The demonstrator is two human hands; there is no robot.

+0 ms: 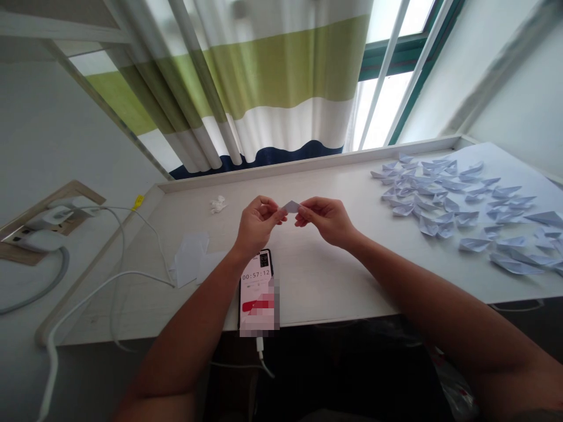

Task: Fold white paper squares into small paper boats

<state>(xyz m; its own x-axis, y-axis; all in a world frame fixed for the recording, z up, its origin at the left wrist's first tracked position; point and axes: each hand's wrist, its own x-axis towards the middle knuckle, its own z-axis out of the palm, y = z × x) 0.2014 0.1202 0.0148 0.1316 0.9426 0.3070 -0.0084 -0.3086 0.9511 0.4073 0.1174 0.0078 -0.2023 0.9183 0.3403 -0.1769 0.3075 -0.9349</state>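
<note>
I pinch a small folded paper (291, 206) between my left hand (256, 224) and right hand (326, 219), both gripping it above the counter (334, 264), phone (257, 281) just below.

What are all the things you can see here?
Small folded paper: one, white, pinched between both hands above the table.
Folded paper shapes: many, white, spread over the right side of the table.
Flat paper sheets: a few, white, left of the phone.
Crumpled scrap: one, white, near the back edge.
Phone: one, black, front edge of the table, screen lit, cable plugged in.
Cables: several, white, on the left.
Chargers: white, in a wall socket, far left.
Table: one, whitish.
Curtain: one, white, green and dark blue stripes, at the window.
Left hand: holds the paper.
Right hand: holds the paper.
</note>
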